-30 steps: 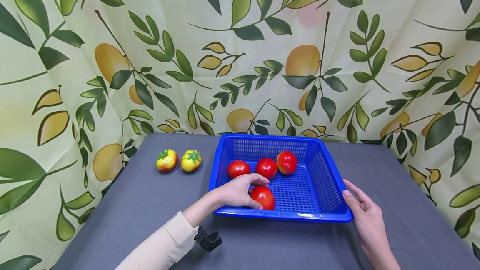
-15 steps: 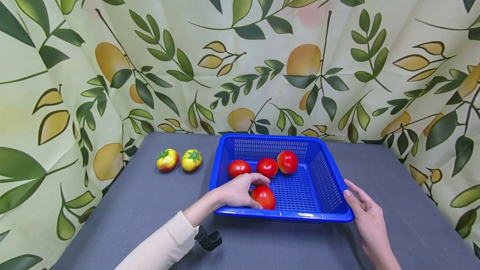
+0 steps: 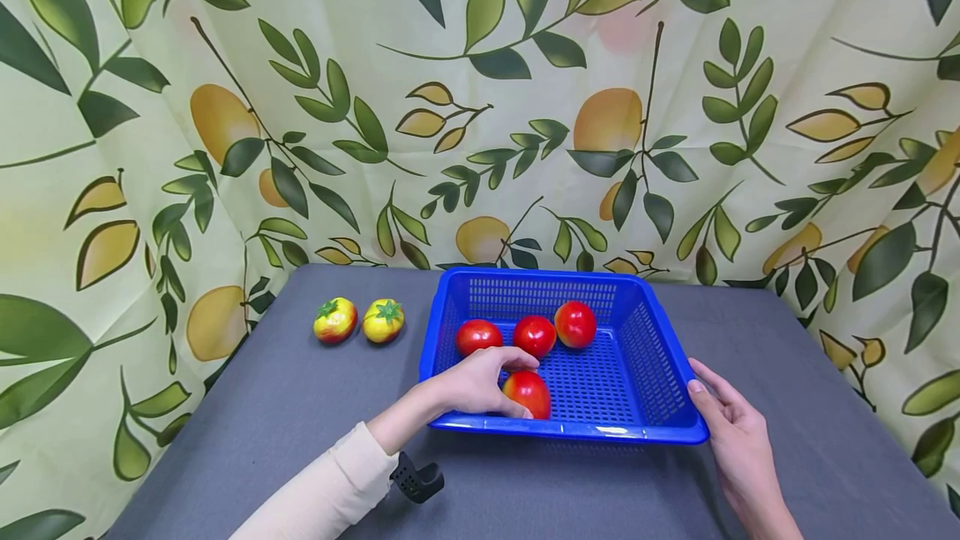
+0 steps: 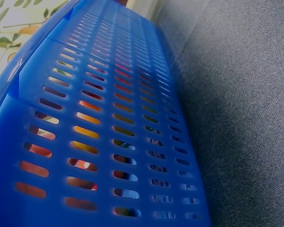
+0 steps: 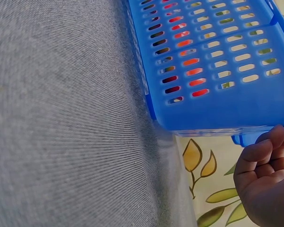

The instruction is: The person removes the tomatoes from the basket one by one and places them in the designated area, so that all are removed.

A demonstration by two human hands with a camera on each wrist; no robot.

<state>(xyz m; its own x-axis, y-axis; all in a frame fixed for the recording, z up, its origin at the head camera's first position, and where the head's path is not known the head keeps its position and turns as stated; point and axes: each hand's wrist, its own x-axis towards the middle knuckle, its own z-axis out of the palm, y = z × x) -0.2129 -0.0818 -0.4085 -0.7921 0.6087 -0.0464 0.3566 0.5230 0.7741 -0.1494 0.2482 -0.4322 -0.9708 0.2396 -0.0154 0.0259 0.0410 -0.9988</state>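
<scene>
Your left hand (image 3: 480,382) reaches in over the near rim of the basket (image 3: 592,431), thumb against the near side of the front tomato (image 3: 531,396) and fingers arched around its far side; you can't tell whether every fingertip touches. That tomato sits inside near the front rim, before three back tomatoes (image 3: 534,337). Your right hand (image 3: 738,432) pinches the basket's right rim near the front corner, thumb uppermost, fingers bent outside.

Front tomato (image 3: 529,393) partly hidden by left hand (image 3: 477,382); sleeve (image 3: 322,486) cut off.
</scene>
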